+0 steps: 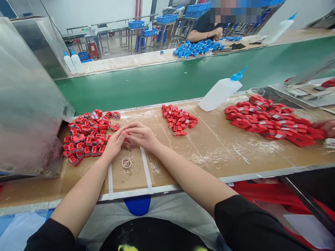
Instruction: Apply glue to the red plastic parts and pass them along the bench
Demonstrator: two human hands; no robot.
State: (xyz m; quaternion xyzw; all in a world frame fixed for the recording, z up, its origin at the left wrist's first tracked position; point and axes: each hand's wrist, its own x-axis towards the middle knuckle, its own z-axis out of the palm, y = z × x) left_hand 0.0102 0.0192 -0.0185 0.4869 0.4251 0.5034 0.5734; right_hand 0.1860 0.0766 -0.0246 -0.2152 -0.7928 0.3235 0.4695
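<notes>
My left hand and my right hand meet over the table in front of me, fingers curled toward each other. Between them shows a bit of a small red plastic part, mostly covered by the fingers. Left of my hands lies a pile of red and grey plastic parts. Beyond my right hand is a smaller heap of red pieces. Just below the hands stands a small round cup with a thin stick in it, on a board marked with white tape strips.
A white squeeze bottle leans behind the heaps. Larger red pieces lie to the right, near another person's hand. A green conveyor belt runs behind; a co-worker sits across it by blue parts. A metal housing bounds the left.
</notes>
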